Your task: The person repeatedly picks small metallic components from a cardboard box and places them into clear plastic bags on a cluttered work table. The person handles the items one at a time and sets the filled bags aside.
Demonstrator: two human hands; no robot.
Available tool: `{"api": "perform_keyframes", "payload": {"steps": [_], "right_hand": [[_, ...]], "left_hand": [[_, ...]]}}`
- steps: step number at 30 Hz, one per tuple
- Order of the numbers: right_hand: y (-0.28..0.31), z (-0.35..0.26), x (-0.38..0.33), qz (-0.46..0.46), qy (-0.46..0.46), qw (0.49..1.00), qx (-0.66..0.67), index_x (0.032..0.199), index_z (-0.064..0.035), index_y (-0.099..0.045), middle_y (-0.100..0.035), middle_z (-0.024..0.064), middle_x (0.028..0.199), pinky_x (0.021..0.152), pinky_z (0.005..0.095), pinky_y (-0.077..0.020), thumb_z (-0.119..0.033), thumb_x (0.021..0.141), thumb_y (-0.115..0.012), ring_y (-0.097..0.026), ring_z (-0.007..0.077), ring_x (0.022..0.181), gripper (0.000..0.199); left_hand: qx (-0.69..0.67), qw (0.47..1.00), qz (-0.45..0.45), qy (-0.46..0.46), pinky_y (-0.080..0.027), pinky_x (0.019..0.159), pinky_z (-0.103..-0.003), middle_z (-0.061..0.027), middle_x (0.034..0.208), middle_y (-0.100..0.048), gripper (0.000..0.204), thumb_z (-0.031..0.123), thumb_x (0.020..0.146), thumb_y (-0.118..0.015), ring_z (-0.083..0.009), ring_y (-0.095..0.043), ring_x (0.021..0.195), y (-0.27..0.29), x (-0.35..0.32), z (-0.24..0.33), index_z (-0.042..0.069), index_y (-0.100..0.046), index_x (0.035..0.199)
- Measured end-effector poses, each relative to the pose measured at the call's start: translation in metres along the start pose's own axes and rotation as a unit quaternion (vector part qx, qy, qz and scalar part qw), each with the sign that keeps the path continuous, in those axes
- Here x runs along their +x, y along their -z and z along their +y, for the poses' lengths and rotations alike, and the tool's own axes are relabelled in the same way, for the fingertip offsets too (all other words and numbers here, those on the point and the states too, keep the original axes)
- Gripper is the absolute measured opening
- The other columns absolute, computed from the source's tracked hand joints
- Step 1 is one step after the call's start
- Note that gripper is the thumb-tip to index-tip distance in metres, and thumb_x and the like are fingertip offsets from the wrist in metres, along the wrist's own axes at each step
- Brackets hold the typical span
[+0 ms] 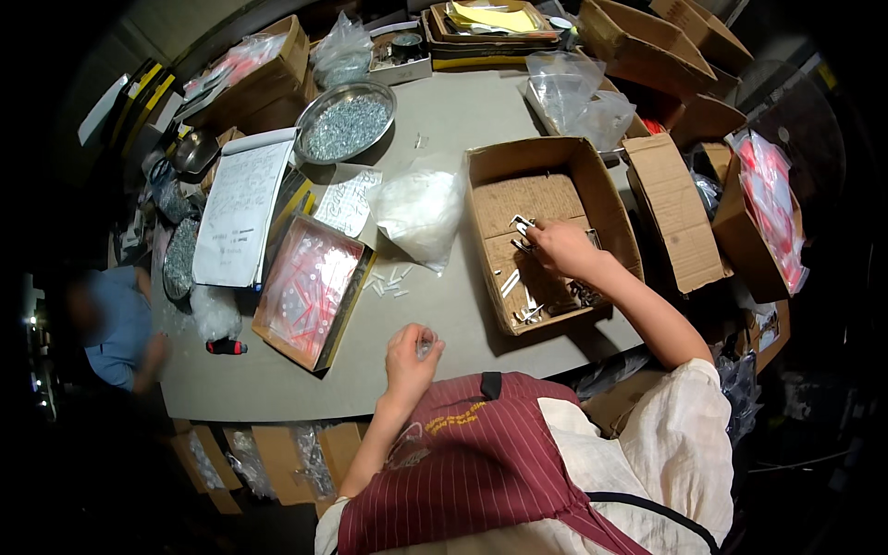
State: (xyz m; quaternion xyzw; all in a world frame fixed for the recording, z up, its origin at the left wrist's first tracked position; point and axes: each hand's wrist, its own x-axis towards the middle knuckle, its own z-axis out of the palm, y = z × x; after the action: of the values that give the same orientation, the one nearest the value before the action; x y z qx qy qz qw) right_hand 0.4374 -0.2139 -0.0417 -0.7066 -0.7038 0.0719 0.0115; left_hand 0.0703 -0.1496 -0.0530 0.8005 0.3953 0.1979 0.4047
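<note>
My left grip (408, 351) pinches a small clear plastic piece (425, 345) just above the grey desk (462, 102). My right grip (561, 248) closes on thin silvery metal parts (522, 225) inside the open brown cardboard box (614, 199). Beside it lies a white plastic bag (421, 211), then a flat box of red-and-clear packets (310, 287).

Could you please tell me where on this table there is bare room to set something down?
Bare table lies between the metal bowl of screws and the open cardboard box, and along the near edge around the left hand. The left side, with notepad and red-packet tray, is crowded.
</note>
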Motion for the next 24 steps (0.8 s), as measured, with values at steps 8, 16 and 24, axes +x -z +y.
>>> {"api": "perform_keyframes", "payload": {"steps": [8, 16, 24], "right_hand": [[-0.026, -0.030, 0.025, -0.038, 0.118, 0.988, 0.096, 0.103, -0.0047, -0.060, -0.065, 0.0170, 0.101, 0.078, 0.0485, -0.0546, -0.023, 0.083, -0.075, -0.067, 0.0397, 0.089, 0.030], [0.007, -0.050, 0.024, 0.019, 0.025, 0.969, 0.245, 0.089, -0.0020, -0.065, -0.067, 0.0185, 0.083, 0.075, 0.0481, -0.0530, -0.023, 0.084, -0.071, -0.067, 0.0391, 0.083, 0.023], [-0.016, -0.061, 0.012, -0.113, 0.004, 0.958, 0.262, 0.089, 0.0018, -0.076, -0.072, 0.0246, 0.083, 0.073, 0.0471, -0.0564, -0.016, 0.079, -0.067, -0.072, 0.0413, 0.079, 0.022]], "left_hand": [[-0.001, 1.000, 0.013, -0.002, -0.048, 0.082, -0.042, -0.0102, 0.089, -0.065, 0.020, 0.010, 0.082, -0.077, -0.0314, -0.062, 0.089, 0.004, -0.002, -0.004, 0.004, -0.059, 0.089], [-0.021, 0.999, 0.013, 0.021, -0.051, 0.080, -0.035, -0.0090, 0.089, -0.069, 0.017, 0.011, 0.088, -0.076, -0.0218, -0.066, 0.085, -0.003, -0.004, -0.012, 0.003, -0.064, 0.096], [-0.042, 0.999, -0.026, 0.017, -0.052, 0.080, -0.040, -0.0114, 0.088, -0.069, 0.017, 0.010, 0.085, -0.075, -0.0305, -0.067, 0.087, -0.005, 0.002, -0.001, 0.003, -0.062, 0.093]]}}
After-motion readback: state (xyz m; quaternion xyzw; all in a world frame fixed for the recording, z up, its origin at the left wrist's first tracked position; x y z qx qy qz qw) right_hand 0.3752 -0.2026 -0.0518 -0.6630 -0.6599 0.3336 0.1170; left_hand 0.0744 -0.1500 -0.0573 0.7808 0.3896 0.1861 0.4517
